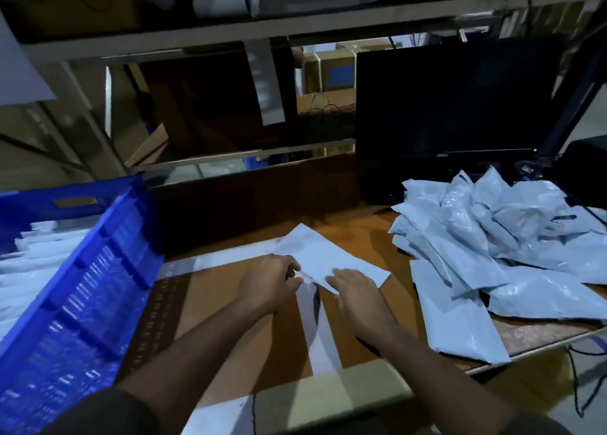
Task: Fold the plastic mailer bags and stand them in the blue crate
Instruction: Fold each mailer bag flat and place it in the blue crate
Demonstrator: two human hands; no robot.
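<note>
both hands on mailer bag

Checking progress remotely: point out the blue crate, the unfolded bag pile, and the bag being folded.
blue crate point(98, 270), head view, near side wall.
unfolded bag pile point(512, 237), head view, pile's middle.
bag being folded point(328, 254), head view, flat top face.

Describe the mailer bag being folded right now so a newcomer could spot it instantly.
Start at the blue crate on the left, then look right across the brown table. The mailer bag lies flat under both hands, apart from the crumpled pile on the right.
</note>
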